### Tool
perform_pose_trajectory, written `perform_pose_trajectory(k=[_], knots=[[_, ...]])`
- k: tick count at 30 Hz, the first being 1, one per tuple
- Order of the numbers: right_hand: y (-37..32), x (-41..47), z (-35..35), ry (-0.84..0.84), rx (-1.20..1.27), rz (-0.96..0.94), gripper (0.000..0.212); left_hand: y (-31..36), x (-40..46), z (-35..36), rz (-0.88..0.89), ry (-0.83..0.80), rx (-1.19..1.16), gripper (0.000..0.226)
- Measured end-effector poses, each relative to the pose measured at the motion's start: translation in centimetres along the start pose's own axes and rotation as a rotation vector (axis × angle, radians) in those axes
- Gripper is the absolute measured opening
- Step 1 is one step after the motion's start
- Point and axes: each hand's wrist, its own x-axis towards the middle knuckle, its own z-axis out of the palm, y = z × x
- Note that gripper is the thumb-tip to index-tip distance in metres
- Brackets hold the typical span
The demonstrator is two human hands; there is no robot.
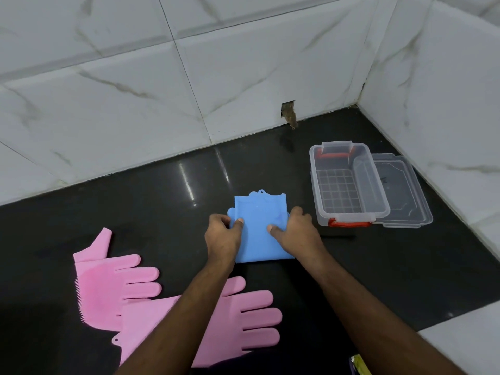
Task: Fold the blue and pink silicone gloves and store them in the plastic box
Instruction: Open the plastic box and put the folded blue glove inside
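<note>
A folded blue silicone glove (259,228) lies on the dark counter (162,201) in the middle. My left hand (222,236) grips its left edge, thumb on top. My right hand (296,230) grips its right edge, thumb pressed on the blue surface. Two pink silicone gloves lie flat at the lower left: one (111,282) with its bristled side up, the other (243,312) partly under my left forearm. The clear plastic box (351,182) with orange latches stands open and empty to the right of my hands.
The box's clear lid (405,193) lies flat beside the box on its right. White marble-tiled walls enclose the counter at the back and right, with a small broken hole (289,113) in the back wall. A yellow wrapper corner (358,365) shows at the bottom edge.
</note>
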Motion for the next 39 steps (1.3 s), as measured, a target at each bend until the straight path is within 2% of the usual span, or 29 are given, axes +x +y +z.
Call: perform_pose_trajectory(k=[3, 6, 8, 11, 16, 20, 24, 28, 31, 39], knots=[[0.3, 0.3, -0.3, -0.064, 0.178, 0.024, 0.059, 0.4, 0.3, -0.2, -0.151, -0.113, -0.190, 0.038], [0.9, 0.5, -0.6, -0.155, 0.440, 0.056, 0.042, 0.7, 0.4, -0.6, -0.231, -0.269, -0.358, 0.030], [1.0, 0.5, -0.9, -0.197, 0.541, 0.059, 0.030, 0.9, 0.2, -0.9, -0.230, -0.313, -0.403, 0.027], [0.5, 0.0, -1.8, -0.177, 0.557, -0.015, 0.024, 1.3, -0.1, -1.4, -0.162, -0.325, -0.449, 0.031], [-1.1, -1.5, -4.2, -0.077, 0.480, -0.246, 0.031, 3.8, -0.7, -2.8, 0.025, -0.413, -0.580, 0.050], [-1.7, -2.0, -7.8, -0.051, 0.535, -0.347, 0.031, 6.9, -1.1, -2.9, 0.158, -0.463, -0.658, 0.052], [-1.3, -2.0, -11.4, 0.012, 0.671, -0.363, 0.035, 10.3, -1.3, -1.8, 0.229, -0.510, -0.592, 0.049], [0.3, -1.5, -14.4, 0.089, 0.697, -0.347, 0.042, 13.6, -1.0, 0.6, 0.247, -0.549, -0.435, 0.054], [1.8, -1.3, -16.0, 0.133, 0.722, -0.333, 0.045, 15.2, -0.9, 2.8, 0.226, -0.608, -0.404, 0.060], [5.5, 1.3, -18.4, 0.361, 0.593, -0.221, 0.039, 17.4, -1.7, 9.4, 0.100, -0.635, -0.362, 0.047]])
